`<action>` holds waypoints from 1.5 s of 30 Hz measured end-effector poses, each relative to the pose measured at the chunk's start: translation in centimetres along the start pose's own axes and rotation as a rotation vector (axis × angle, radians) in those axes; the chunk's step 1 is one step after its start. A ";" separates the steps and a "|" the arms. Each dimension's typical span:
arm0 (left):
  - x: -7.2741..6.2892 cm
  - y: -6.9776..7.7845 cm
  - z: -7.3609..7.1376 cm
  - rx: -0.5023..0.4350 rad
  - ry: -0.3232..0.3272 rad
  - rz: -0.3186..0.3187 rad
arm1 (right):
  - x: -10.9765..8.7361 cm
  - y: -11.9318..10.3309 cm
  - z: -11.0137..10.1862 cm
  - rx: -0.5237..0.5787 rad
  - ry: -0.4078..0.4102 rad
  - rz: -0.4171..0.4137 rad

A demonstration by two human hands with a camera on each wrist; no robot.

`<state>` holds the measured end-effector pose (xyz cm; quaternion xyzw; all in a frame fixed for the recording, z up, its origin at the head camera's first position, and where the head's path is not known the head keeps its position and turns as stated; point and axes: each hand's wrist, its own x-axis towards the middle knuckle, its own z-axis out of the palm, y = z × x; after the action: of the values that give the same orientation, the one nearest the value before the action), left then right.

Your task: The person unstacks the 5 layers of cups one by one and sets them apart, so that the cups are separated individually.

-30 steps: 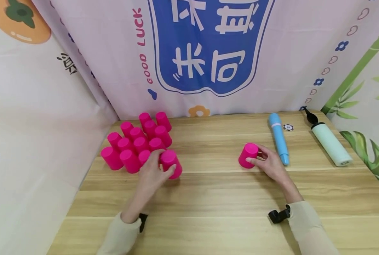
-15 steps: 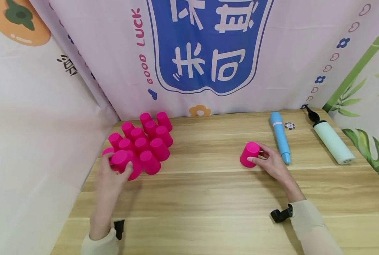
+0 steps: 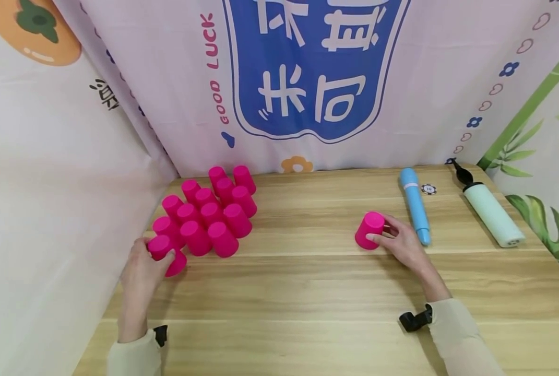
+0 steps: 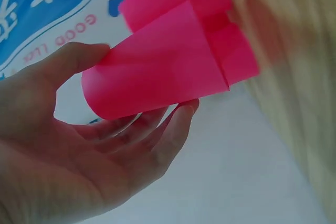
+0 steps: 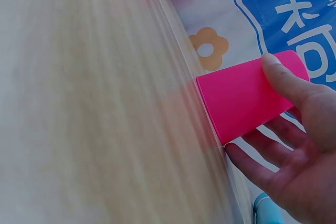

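My left hand (image 3: 139,274) grips an upside-down pink cup (image 3: 159,247) at the front left of a group of several matching pink cups (image 3: 212,213). In the left wrist view, thumb and fingers lie on opposite sides of that cup (image 4: 157,69), whose rim appears slightly above the wood. On the right, my right hand (image 3: 403,249) holds another upside-down pink cup (image 3: 370,228). The right wrist view shows this cup (image 5: 247,98) with its rim on the table, the thumb across its upper side and the fingers beneath.
Beyond my right hand lie a blue marker-shaped tube (image 3: 415,206), a poker chip (image 3: 428,189) and a pale green hand pump (image 3: 491,213). A printed cloth (image 3: 166,99) hangs behind the wooden table (image 3: 298,292). A white cloth wall (image 3: 39,209) borders the left side.
My left hand has carried its cup leftward from the group's right front to its front left corner, lowering it lately. The right hand and its cup have stayed in place.
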<state>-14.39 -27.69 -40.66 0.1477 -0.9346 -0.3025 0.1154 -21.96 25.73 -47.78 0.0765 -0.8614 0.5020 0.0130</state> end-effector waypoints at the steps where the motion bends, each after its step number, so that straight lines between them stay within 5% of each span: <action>1: 0.3 -0.3 0.1 -0.008 -0.035 0.005 | 0.0 0.0 0.0 0.001 0.000 0.005; 8: 1.4 -1.5 1.0 0.000 -0.173 -0.020 | 0.0 -0.1 0.2 0.000 0.007 -0.005; 33: 0.9 -3.0 0.5 -0.052 -0.222 0.027 | 0.1 -1.2 0.7 -0.050 0.018 -0.031; 38: 0.6 -3.3 -0.1 -0.057 -0.274 0.066 | -0.1 -5.0 3.1 0.041 -0.026 -0.081; 45: 0.6 -3.7 -0.3 -0.059 -0.292 0.077 | -0.2 -10.6 9.8 0.095 -0.167 -0.154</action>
<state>-14.14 -30.92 -42.53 0.0626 -0.9371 -0.3434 -0.0061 -19.69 12.16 -43.52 0.1844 -0.8263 0.5317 -0.0238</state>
